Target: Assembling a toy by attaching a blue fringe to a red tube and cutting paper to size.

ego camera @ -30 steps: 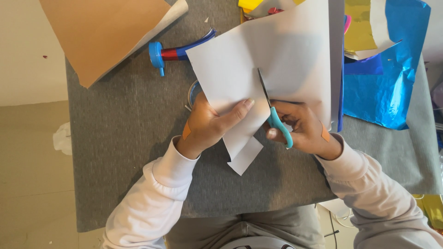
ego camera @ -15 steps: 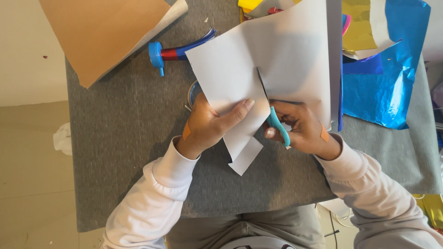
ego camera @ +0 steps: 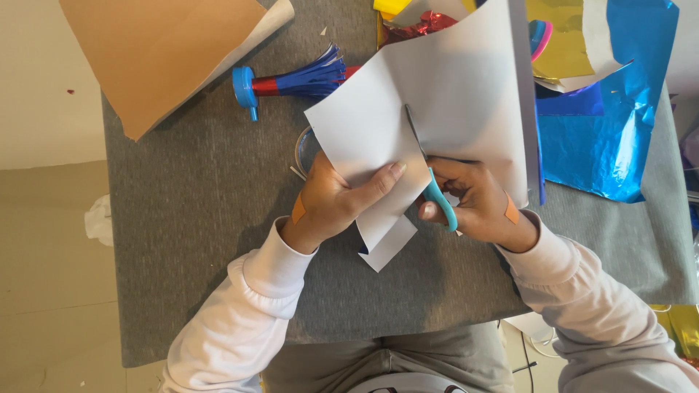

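Scissors (ego camera: 435, 191) in right hand (ego camera: 477, 204) apparently cut white paper (ego camera: 429, 124); left hand (ego camera: 331, 204) steadies.

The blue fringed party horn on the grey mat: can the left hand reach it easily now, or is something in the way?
Probably yes. The party horn lies uncovered on the grey mat, beyond the left hand, with bare mat between them. But that hand grips the white paper and would need to release it first.
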